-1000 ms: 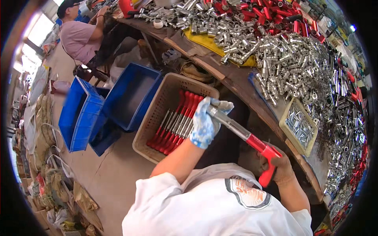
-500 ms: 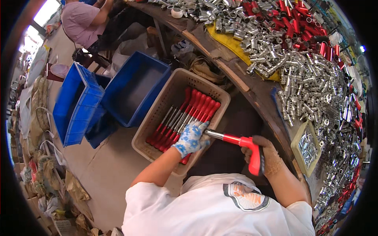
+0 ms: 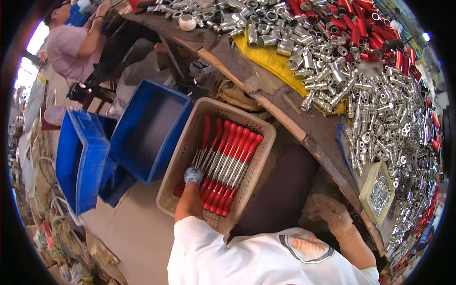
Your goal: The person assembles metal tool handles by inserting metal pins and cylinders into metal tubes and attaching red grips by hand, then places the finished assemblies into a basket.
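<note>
A beige plastic crate (image 3: 164, 192) in front of me holds a row of several red-handled tools (image 3: 231, 154) with chrome shafts, laid side by side. My left hand (image 3: 194, 175), in a white and blue patterned glove, reaches into the crate at the row's left end. It closes round the leftmost red-handled tool (image 3: 206, 130), which lies slightly askew; the fingertips are partly hidden. My right hand (image 3: 330, 213), in a brown glove and a little blurred, hovers beside my dark-clothed leg, right of the crate. Its fingers look loosely apart, with nothing visible in them.
Blue bins (image 3: 154, 130) stand left of the crate. A curved workbench edge (image 3: 280, 116) runs along the right, heaped with chrome fittings (image 3: 380, 109) and red tubes (image 3: 354, 33). A pale tray (image 3: 377, 194) of small metal parts sits there. Another person (image 3: 71, 50) works at far left.
The red pistol-grip tool has left my right hand, which has dropped lower. My left hand has moved to the row's left end, where another red-handled tool now lies. The view has shifted.
</note>
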The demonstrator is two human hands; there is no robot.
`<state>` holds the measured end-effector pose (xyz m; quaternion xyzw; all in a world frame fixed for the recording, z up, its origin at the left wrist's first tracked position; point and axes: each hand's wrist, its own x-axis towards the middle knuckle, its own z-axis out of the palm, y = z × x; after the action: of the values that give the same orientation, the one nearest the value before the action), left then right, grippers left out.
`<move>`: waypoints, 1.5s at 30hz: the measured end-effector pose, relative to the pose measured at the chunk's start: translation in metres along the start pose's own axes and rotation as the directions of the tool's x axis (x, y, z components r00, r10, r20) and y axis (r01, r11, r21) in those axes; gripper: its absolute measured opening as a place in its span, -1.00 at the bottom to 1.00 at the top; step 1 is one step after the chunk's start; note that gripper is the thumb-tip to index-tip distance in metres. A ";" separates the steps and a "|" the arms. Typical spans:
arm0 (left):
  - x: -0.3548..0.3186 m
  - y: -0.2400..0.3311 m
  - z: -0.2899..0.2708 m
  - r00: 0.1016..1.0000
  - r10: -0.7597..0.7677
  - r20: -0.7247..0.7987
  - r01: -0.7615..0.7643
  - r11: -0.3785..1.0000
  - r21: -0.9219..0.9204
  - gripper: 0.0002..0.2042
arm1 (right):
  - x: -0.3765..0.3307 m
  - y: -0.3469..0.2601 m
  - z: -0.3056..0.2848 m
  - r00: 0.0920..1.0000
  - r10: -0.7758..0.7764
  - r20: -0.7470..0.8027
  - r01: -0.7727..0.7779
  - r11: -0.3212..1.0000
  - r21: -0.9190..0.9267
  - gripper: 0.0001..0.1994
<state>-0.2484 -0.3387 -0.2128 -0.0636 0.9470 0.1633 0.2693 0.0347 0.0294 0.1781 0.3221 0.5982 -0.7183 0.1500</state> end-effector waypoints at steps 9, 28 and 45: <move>0.083 -0.052 0.041 0.964 0.064 0.259 -0.140 0.948 0.286 -0.56 | -0.008 0.030 -0.006 0.963 -0.100 -0.250 0.072 0.990 -0.120 -0.59; -0.025 0.072 0.041 0.976 0.072 0.206 -0.121 0.965 0.235 -0.10 | -0.014 0.033 0.017 0.949 -0.313 -0.049 0.229 0.785 -0.576 -0.49; -0.135 0.167 -0.032 0.604 0.560 -0.567 -0.710 0.701 -0.065 -0.51 | -0.123 0.059 -0.049 0.482 -0.774 -0.410 0.543 0.631 -0.554 -0.69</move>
<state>-0.1842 -0.1886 -0.0693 0.2025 0.9073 0.3600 -0.0783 0.1758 0.0413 0.2086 0.2448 0.8061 -0.4526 -0.2921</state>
